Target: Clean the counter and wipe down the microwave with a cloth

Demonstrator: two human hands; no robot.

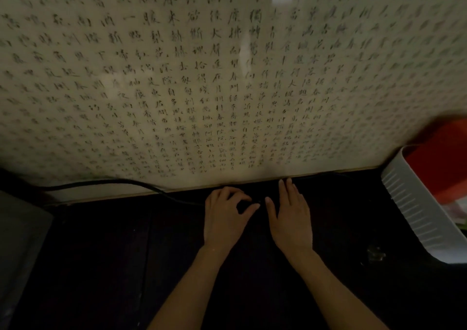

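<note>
Behind both hands (257, 218), blurred calligraphy wall (227, 77)

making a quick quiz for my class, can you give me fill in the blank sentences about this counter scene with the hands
1. The black cable runs along the foot of a wall covered in rows of ____.
2. The right hand lies ____ on the dark counter, fingers stretched toward the wall.
3. The left hand has its fingers ____, at the cable.
4. The ribbed white bin stands at the ____ edge of the view.

Missing words: writing; flat; curled; right
</note>
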